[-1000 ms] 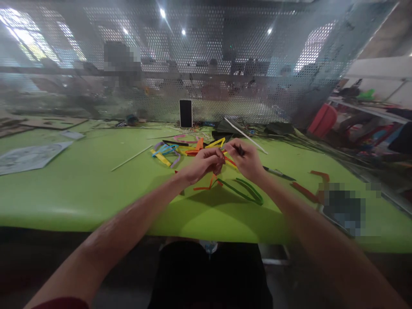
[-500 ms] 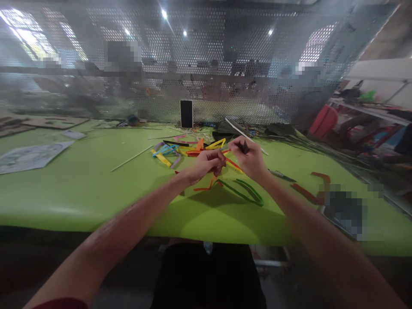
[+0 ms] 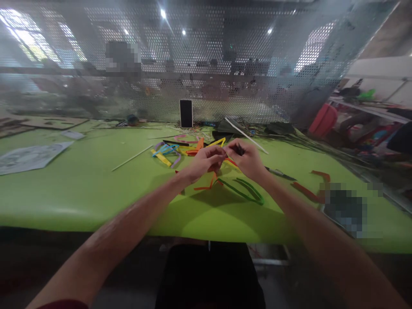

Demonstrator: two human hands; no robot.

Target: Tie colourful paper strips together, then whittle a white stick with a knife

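Note:
Over the middle of the green table [image 3: 96, 184], my left hand [image 3: 209, 161] has its fingers curled together; what they pinch is too small to make out. My right hand [image 3: 244, 156] meets it fingertip to fingertip, closed, with a small dark object [image 3: 240, 149] showing between its fingers. Just below my hands lie an orange strip [image 3: 203, 188] and a looped green strip [image 3: 247, 196]. Behind my left hand is a pile of coloured strips, with blue [image 3: 165, 149], yellow [image 3: 162, 158] and orange [image 3: 200, 145] ones.
A phone-like dark panel [image 3: 186, 113] stands upright at the back. To the right lie a pointed tool [image 3: 280, 173] and red-orange strips [image 3: 305, 192]. A thin stick [image 3: 131, 158] and a printed sheet [image 3: 32, 155] are on the left. Perforated sheeting [image 3: 206, 86] rises behind.
My right hand has moved slightly left and down, so its fingertips now meet those of my left hand. The strips on the table have hardly moved.

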